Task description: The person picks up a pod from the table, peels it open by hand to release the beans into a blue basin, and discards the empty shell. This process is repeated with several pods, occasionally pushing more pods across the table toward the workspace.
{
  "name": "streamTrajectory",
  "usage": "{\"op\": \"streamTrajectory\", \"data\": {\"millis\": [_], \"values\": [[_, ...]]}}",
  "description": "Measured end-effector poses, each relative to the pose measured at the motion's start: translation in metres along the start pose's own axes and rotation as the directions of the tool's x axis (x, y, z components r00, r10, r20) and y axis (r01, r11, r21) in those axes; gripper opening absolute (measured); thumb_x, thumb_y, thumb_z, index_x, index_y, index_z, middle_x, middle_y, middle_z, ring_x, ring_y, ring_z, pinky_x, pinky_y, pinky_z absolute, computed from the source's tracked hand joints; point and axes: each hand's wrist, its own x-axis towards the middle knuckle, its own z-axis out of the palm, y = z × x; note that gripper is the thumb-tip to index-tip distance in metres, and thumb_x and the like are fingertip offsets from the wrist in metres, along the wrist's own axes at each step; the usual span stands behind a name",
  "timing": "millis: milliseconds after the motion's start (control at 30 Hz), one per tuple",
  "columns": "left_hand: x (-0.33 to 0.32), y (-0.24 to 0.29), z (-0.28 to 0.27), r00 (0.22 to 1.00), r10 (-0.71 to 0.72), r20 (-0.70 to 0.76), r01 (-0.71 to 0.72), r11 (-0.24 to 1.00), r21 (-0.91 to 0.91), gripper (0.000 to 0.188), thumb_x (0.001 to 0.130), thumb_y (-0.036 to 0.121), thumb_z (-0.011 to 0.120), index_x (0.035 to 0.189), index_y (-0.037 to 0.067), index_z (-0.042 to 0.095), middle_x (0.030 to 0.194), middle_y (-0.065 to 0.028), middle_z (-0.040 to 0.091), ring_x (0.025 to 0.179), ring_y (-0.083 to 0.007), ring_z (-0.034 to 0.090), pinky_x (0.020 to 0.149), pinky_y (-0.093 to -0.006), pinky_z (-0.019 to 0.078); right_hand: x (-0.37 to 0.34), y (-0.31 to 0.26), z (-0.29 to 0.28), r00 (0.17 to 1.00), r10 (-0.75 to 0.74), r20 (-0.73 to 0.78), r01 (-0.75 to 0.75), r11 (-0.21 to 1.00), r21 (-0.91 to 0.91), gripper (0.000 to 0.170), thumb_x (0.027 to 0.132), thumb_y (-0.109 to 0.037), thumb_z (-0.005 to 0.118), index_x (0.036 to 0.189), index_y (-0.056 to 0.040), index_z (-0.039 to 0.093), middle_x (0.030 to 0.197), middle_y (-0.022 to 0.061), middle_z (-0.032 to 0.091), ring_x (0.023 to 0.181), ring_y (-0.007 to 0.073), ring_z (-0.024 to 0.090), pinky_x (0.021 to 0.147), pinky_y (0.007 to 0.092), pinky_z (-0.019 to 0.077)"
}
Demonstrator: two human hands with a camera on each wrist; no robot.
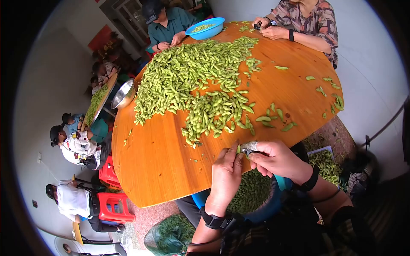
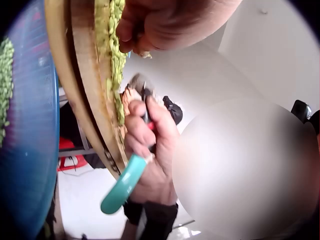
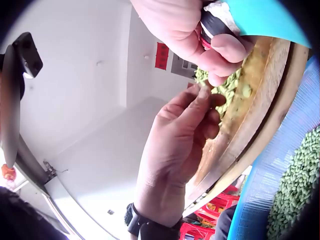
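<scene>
Over the near table edge, my left hand point(image 1: 225, 176) pinches a green pod point(image 1: 238, 149) between thumb and fingertips. Close on its right, my right hand point(image 1: 279, 160) grips a small tool with a dark metal tip point(image 1: 247, 151), which meets or nearly meets the pod. The left wrist view shows the tool's teal handle point(image 2: 123, 187) sticking out of my right hand point(image 2: 155, 135), with my left hand point(image 2: 185, 22) above. In the right wrist view my left hand point(image 3: 172, 140) has thumb and fingertips together, just below my right hand point(image 3: 187, 30); the pod is mostly hidden there.
A large heap of pods point(image 1: 188, 72) covers much of the wooden table point(image 1: 158, 170); loose pods lie right. Below the edge, a blue basin point(image 1: 256, 215) holds shelled beans point(image 1: 252, 192). Two people sit across, near a blue bowl point(image 1: 213, 30). Red stools point(image 1: 115, 207) stand left.
</scene>
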Motion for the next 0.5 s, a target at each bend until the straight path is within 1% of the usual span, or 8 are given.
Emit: {"op": "streamTrajectory", "data": {"millis": [33, 100, 167, 233, 300, 433, 500], "values": [[-0.001, 0.001, 0.001, 1.0, 0.0, 0.0, 0.0, 1.0, -0.001, 0.035, 0.091, 0.002, 0.059, 0.126, 0.0, 0.057, 0.09, -0.0192, 0.062, 0.076, -0.0346, 0.066, 0.067, -0.0385, 0.0529, -0.001, -0.001, 0.0, 1.0, 0.023, 0.007, -0.023, 0.999, -0.027, 0.012, 0.097, -0.009, 0.05, 0.094, -0.0001, 0.058, 0.071, 0.0012, 0.06, 0.049, 0.0052, 0.053, 0.041, 0.0212, 0.0413], [-0.004, 0.002, 0.003, 0.999, -0.031, 0.01, 0.03, 0.999, 0.01, 0.039, 0.09, 0.001, 0.059, 0.129, -0.002, 0.055, 0.088, -0.0189, 0.061, 0.073, -0.0336, 0.065, 0.065, -0.0384, 0.0529, -0.005, -0.005, 0.001, 1.0, 0.019, 0.015, -0.019, 0.998, -0.055, 0.013, 0.097, -0.01, 0.051, 0.094, -0.0004, 0.059, 0.071, 0.0011, 0.06, 0.05, 0.0051, 0.053, 0.041, 0.021, 0.0414], [-0.007, 0.005, 0.006, 1.0, -0.025, 0.0, 0.025, 0.999, 0.023, 0.041, 0.09, 0.001, 0.059, 0.13, -0.002, 0.054, 0.087, -0.0188, 0.061, 0.071, -0.0331, 0.065, 0.064, -0.0382, 0.053, -0.006, -0.005, 0.002, 1.0, 0.016, 0.022, -0.014, 0.996, -0.084, 0.013, 0.097, -0.01, 0.051, 0.093, -0.0007, 0.059, 0.071, 0.0011, 0.06, 0.05, 0.0051, 0.053, 0.042, 0.0209, 0.0414], [-0.009, 0.005, 0.007, 1.0, -0.018, -0.01, 0.018, 0.999, 0.041, 0.043, 0.089, 0.001, 0.06, 0.131, -0.002, 0.054, 0.085, -0.0186, 0.06, 0.07, -0.0326, 0.065, 0.063, -0.0381, 0.053, -0.006, -0.002, 0.005, 0.999, 0.033, 0.006, -0.033, 0.999, -0.021, 0.012, 0.097, -0.009, 0.051, 0.095, -0.0009, 0.059, 0.07, 0.0004, 0.059, 0.051, 0.0047, 0.052, 0.041, 0.0207, 0.0415], [-0.01, 0.001, 0.009, 0.999, 0.041, -0.035, -0.037, 0.995, 0.088, 0.043, 0.089, 0.001, 0.06, 0.131, -0.001, 0.054, 0.083, -0.0183, 0.061, 0.068, -0.0318, 0.065, 0.062, -0.0376, 0.0533, -0.006, 0.001, 0.007, 0.999, 0.033, 0.001, -0.033, 0.999, 0.004, 0.011, 0.097, -0.008, 0.051, 0.095, -0.0011, 0.058, 0.07, 0.0, 0.058, 0.051, 0.0044, 0.051, 0.042, 0.0206, 0.0405], [-0.014, -0.002, 0.008, 0.999, 0.051, -0.018, -0.048, 0.993, 0.108, 0.042, 0.089, 0.001, 0.06, 0.13, -0.001, 0.055, 0.083, -0.0185, 0.062, 0.068, -0.0298, 0.065, 0.062, -0.0363, 0.0534, -0.006, 0.01, 0.009, 1.0, 0.006, 0.013, -0.007, 0.996, 0.086, 0.008, 0.097, -0.007, 0.051, 0.094, -0.0015, 0.057, 0.069, -0.001, 0.055, 0.052, 0.0038, 0.047, 0.045, 0.0203, 0.0371], [-0.016, -0.003, 0.007, 1.0, -0.026, 0.002, 0.026, 0.998, -0.051, 0.039, 0.09, 0.001, 0.06, 0.129, -0.001, 0.057, 0.085, -0.0177, 0.064, 0.066, -0.0256, 0.065, 0.061, -0.0339, 0.0536, -0.005, 0.013, 0.011, 1.0, -0.008, 0.01, 0.007, 0.994, 0.111, 0.008, 0.097, -0.007, 0.052, 0.094, -0.0018, 0.056, 0.069, -0.0011, 0.054, 0.052, 0.0036, 0.047, 0.045, 0.0202, 0.0363]]}}
